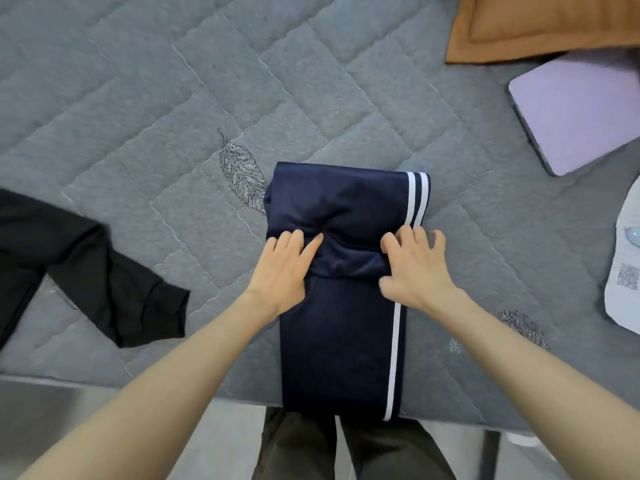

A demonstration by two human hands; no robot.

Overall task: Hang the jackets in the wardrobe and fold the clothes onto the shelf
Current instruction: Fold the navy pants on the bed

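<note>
Folding the navy track pants is the step I'm on, and from the head view, which is all I get, they lie lengthwise on the grey quilted bed cover, near end hanging just over the bed edge toward me, far end already doubled back into a thick roll with the two white stripes showing on its right side. My left hand sits on the left edge of that roll, fingers together and pressed flat into the fabric, thumb tucked at the fold line. My right hand is on the right edge, fingers curled and spread a bit, pinching at the stripe side; whether it really has cloth between the fingertips I can't tell. Tip for doing this bit well, I reckon: keep both hands level so the fold stays square to the stripe, smooth the puckered dent in the middle before rolling on, and pull the bundle toward me evenly. The black garment lies well apart on the left, untouched, and a lilac laptop and an orange pillow sit up right, clear of the work.
</note>
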